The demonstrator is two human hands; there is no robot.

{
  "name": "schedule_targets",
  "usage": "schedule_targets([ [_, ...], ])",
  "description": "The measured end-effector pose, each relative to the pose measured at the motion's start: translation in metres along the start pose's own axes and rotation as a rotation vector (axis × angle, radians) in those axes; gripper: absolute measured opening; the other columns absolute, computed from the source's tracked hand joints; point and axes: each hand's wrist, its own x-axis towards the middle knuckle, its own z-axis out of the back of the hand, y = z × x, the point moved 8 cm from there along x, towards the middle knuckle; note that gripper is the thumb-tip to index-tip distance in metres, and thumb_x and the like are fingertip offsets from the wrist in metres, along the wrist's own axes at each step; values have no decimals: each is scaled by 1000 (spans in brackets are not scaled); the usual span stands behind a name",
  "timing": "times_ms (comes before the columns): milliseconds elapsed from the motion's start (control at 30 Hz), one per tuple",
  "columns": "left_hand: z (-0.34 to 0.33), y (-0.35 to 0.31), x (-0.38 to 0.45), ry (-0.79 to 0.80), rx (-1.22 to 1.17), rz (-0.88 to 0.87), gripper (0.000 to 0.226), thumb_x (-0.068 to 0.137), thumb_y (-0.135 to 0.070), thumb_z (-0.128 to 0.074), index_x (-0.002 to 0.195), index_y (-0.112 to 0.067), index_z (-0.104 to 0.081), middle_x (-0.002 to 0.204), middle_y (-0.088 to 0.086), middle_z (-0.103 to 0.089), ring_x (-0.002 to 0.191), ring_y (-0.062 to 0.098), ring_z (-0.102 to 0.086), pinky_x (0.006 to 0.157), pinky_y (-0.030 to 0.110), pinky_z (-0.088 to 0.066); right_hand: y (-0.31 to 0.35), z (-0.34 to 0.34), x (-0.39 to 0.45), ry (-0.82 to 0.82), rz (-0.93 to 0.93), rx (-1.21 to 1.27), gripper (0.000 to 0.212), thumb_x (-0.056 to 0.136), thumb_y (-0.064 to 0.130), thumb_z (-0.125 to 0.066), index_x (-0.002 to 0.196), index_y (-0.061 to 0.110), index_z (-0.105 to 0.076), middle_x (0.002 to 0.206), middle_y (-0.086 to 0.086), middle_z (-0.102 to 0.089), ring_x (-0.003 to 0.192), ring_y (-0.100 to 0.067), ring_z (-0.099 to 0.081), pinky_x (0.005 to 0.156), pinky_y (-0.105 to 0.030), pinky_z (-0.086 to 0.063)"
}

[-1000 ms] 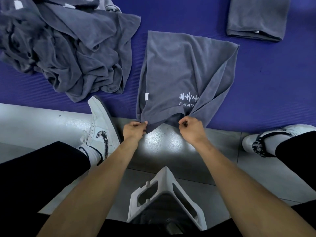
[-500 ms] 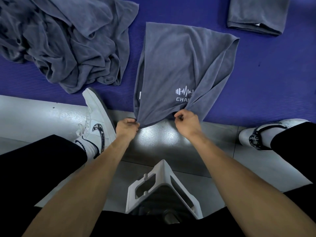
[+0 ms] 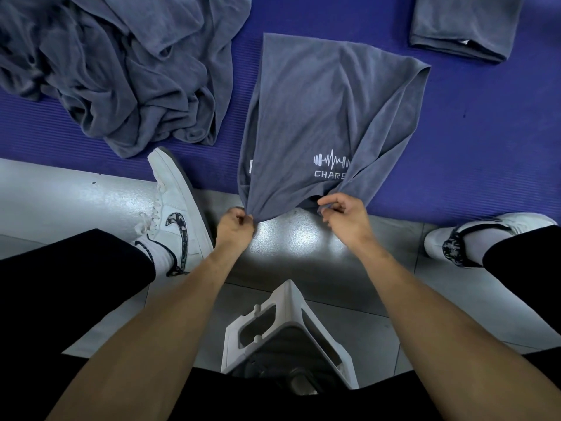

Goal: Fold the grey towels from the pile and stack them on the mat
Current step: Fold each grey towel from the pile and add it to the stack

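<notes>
On the purple mat (image 3: 473, 141), straight ahead, lies a grey towel (image 3: 318, 117), folded over on itself so its right side forms a doubled flap. White print shows near its near edge: a barbell-and-pulse logo above letters reading "CHARS", partly covered by the flap. Its near end hangs off the mat over the shiny grey floor (image 3: 288, 244).

Three lots of grey cloth are in view: this towel, a rumpled pile (image 3: 121, 71) at upper left on the mat, and a folded stack (image 3: 464, 22) at upper right; how many towels are in the pile or the stack I cannot tell. Two white shoes, one each side, and one white stool (image 3: 273, 323) below.

Left hand (image 3: 235, 227) is closed tight, pinching the towel's near left corner. Right hand (image 3: 344, 218) has its fingers curled but loose, thumb and forefinger nipping the near edge under the flap.
</notes>
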Motion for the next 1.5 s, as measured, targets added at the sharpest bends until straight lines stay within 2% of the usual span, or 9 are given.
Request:
schedule_targets([
  [133,8,-13,-11,-5,-142,-46,18,99,-7,-54,115,-11,-46,95,13,-69,63,9,-66,52,13,-50,6,5,-3,0,18,17,24,90,1,-62,92,24,-69,86,-1,-69,65,0,-61,68,-19,-52],
  [367,29,-57,-32,0,27,-388,12,96,-12,-61,106,-15,-67,96,2,-74,69,-2,-67,68,8,-50,32,30,-16,-32,174,-197,31,90,3,-65,117,17,-69,91,2,-65,76,-4,-60,70,-4,-46],
  [567,47,-107,-54,41,187,-583,23,87,-9,-71,110,-13,-73,92,-5,-73,80,-10,-64,83,4,-45,62,67,-32,-196,386,-435,22,93,19,-67,113,16,-74,105,-7,-73,97,-25,-67,87,-40,-55],
  [733,74,-155,-74,-50,199,-738,11,84,-18,-76,95,-18,-78,93,-8,-62,88,2,-58,80,2,-35,87,95,-49,-280,516,-473,17,92,24,-68,102,13,-76,103,3,-58,98,-12,-52,77,-36,-52],
  [833,87,-184,-89,-42,164,-842,2,86,-15,-74,88,-17,-74,102,-8,-64,101,10,-59,95,22,-43,112,115,-60,-290,586,-424,15,92,21,-68,96,9,-75,110,-2,-68,110,-18,-56,87,-36,-51],
  [967,103,-222,-122,-38,170,-948,16,92,-17,-67,82,-29,-62,84,-18,-65,82,13,-63,77,28,-46,146,149,-87,-312,551,-314,13,94,23,-65,91,13,-72,82,2,-71,78,-20,-65,75,-43,-54],
  [1267,169,-312,-245,-273,-109,-1255,9,98,-15,-56,91,-21,-55,82,-15,-60,77,-4,-57,71,14,-42,239,220,-204,-725,800,-72,12,93,20,-67,97,12,-75,83,9,-66,78,-7,-62,68,0,-39],
  [1367,169,-332,-257,-264,38,-1218,7,97,-18,-56,91,-19,-56,80,-13,-59,84,13,-60,75,25,-40,259,233,-222,-736,777,-119,15,93,23,-65,98,14,-75,87,8,-68,83,-9,-63,68,3,-36],
  [1500,194,-337,-267,-370,-192,-1177,7,98,-20,-56,95,-14,-59,79,-15,-60,75,-2,-57,70,23,-38,274,249,-238,-775,802,-57,13,93,23,-64,94,15,-75,86,7,-69,82,-10,-61,73,-6,-40],
])
